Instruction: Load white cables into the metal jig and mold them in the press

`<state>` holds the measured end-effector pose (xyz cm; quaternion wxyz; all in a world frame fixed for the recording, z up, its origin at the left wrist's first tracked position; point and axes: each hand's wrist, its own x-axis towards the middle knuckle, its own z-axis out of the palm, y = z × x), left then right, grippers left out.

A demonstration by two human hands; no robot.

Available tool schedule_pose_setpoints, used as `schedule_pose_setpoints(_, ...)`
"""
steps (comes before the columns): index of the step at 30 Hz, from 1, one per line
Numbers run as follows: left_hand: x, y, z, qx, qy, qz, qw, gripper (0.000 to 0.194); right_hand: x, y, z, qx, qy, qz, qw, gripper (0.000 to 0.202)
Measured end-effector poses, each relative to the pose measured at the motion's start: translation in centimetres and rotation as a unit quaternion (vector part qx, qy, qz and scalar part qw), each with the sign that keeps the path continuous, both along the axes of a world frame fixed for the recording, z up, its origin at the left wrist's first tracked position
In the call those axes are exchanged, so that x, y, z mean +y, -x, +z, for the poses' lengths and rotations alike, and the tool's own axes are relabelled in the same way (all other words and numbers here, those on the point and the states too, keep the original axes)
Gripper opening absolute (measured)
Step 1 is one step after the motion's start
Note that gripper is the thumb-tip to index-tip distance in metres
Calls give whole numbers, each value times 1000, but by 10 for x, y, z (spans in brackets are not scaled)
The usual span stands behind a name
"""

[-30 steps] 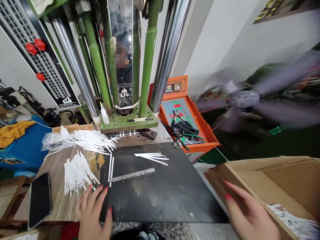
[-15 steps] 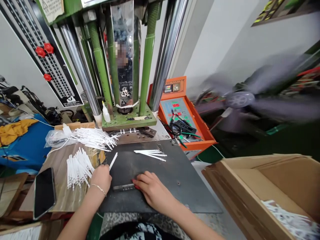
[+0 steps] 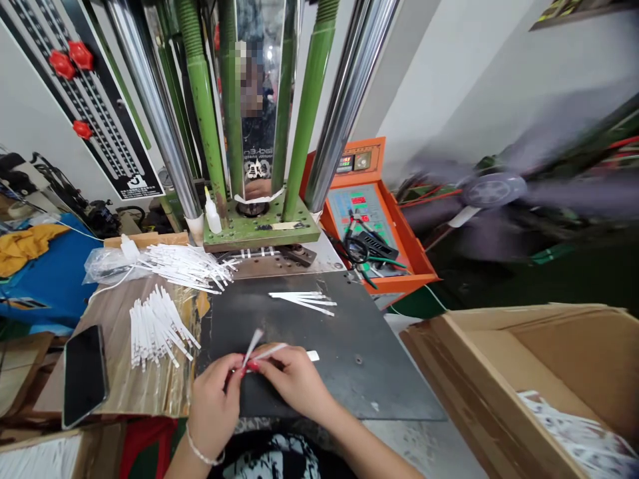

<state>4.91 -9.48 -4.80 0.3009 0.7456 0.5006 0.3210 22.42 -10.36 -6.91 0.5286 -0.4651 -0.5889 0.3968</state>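
Observation:
My left hand point(image 3: 217, 399) is closed in a pinch, with a narrow white strip point(image 3: 253, 340) standing up slightly blurred from its fingertips. Close against it, my right hand point(image 3: 297, 382) pinches another white strip point(image 3: 272, 350), or another part of the same one; I cannot tell which. Both sets of fingertips meet over the near part of the dark work plate point(image 3: 344, 372). The end of a white piece point(image 3: 313, 356) sticks out beyond my right knuckles. Farther back on the plate lie several white strips point(image 3: 304, 301), fanned out.
Two piles of white strips, a near pile point(image 3: 157, 326) and a far pile point(image 3: 184, 266), lie at left near a phone point(image 3: 84, 376). A green press point(image 3: 259, 233) stands behind the plate. Right are an orange control box point(image 3: 369, 199), a spinning fan point(image 3: 494, 189) and a cardboard box point(image 3: 499, 372).
My left hand has moved right and nearer with a white strip, meeting my right hand. My right hand now pinches a strip too; the dark metal bar it touched is hidden. The view has shifted slightly.

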Motion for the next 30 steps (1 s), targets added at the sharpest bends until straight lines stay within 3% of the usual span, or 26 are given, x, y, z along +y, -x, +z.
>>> schedule_pose_setpoints(2, 1, -4, -4, -15, -46, 10, 999, 24, -3, -15, -5, 15, -21, -54, 998, 17)
schedule_pose_setpoints(4, 3, -8, -8, -42, -59, 13, 997, 22, -5, -32, -7, -20, -68, -65, 995, 14)
schedule_pose_setpoints(8, 3, -18, -13, -44, -137, -58, 988, 16, -7, -51, -9, -158, -137, 40, 977, 13)
schedule_pose_setpoints(13, 4, -16, -16, -15, -206, -153, 966, 18, -9, -53, -12, -278, -123, 106, 947, 14)
schedule_pose_setpoints(20, 16, -10, -3, 40, -181, -233, 955, 22, -9, -60, 6, -376, -46, 154, 913, 16)
schedule_pose_setpoints(26, 19, -26, 7, 153, -180, -231, 944, 29, -3, -52, 30, -473, -1, 204, 857, 28)
schedule_pose_setpoints(30, 14, -33, 7, 201, -184, -174, 946, 24, -1, -44, 29, -497, 1, 210, 842, 33)
